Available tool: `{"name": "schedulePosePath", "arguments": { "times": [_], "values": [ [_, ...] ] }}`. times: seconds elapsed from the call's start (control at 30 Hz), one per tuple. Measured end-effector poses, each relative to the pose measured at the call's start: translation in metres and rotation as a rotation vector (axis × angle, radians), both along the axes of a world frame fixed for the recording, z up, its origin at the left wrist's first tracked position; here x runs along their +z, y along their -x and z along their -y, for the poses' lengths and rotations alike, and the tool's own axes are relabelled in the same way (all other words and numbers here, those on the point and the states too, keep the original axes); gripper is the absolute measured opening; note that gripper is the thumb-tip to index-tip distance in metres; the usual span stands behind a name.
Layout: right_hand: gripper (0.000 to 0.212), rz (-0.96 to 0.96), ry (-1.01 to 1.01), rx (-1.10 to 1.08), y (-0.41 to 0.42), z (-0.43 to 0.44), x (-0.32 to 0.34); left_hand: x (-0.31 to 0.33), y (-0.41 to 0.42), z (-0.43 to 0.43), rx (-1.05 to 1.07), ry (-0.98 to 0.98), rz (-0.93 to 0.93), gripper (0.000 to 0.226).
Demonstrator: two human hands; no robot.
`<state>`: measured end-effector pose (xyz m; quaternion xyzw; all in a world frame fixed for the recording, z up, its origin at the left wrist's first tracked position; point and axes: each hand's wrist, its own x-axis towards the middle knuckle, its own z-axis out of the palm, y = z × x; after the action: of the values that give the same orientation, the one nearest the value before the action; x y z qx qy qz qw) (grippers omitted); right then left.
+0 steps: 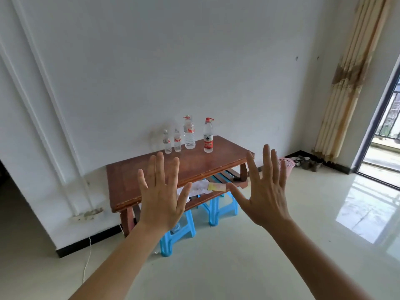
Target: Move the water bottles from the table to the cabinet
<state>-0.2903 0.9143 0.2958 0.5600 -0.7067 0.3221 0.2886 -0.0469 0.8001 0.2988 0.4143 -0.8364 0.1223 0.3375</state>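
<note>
- Left hand (161, 197): held up in front of the camera, back toward the viewer, fingers spread wide, holding nothing. It overlaps the near edge of the table in the view but looks well short of it; a judgement, since depth is hard to read.
- Right hand (267, 191): same pose, fingers splayed, empty, raised off the table's right end. Both hands seem shown to the camera rather than reaching, so no bottle has been picked up yet.
- Table (138, 182): low, red-brown wood, set against the white wall, with a slatted lower shelf.
- Red-label bottle (208, 135): upright at the table's far edge, rightmost of the row, red cap.
- Tall clear bottle (189, 132): upright, just left of the red-label one, apart from it.
- Two small bottles (172, 141): upright, close side by side, at the left of the row. All four stand along the wall side, likely lined up for easy single grabs.
- Cloth and packet (208, 186): on the table's lower shelf; details unclear.
- Blue plastic stools (213, 210): tucked under the table's near side.
- Pink basket (286, 164): on the floor beyond the table's right end.
- Cabinet: not in view; its direction cannot be told.
</note>
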Motion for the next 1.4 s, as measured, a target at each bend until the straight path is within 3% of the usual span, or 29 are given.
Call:
{"name": "schedulePosePath", "arguments": {
  "times": [0.3, 0.47, 0.7, 1.07, 1.4],
  "values": [
    [0.093, 0.062, -0.039, 0.041, 0.154, 0.195, -0.03, -0.026, 0.148, 0.183, 0.063, -0.113, 0.059, 0.074],
    [0.094, 0.097, -0.105, 0.12, 0.202, 0.312, -0.018, -0.014, 0.183, 0.275, 0.148, -0.158, 0.062, 0.076],
    [0.094, 0.118, -0.206, 0.2, 0.24, 0.441, -0.048, -0.047, 0.215, 0.392, 0.221, -0.276, 0.08, 0.081],
    [0.089, 0.219, -0.385, 0.081, 0.301, 0.661, -0.087, -0.108, 0.265, 0.63, 0.152, -0.446, 0.159, 0.085],
    [0.088, 0.36, -0.455, 0.041, 0.377, 0.77, -0.108, -0.157, 0.35, 0.763, 0.024, -0.558, 0.219, 0.087]
  ]
}}
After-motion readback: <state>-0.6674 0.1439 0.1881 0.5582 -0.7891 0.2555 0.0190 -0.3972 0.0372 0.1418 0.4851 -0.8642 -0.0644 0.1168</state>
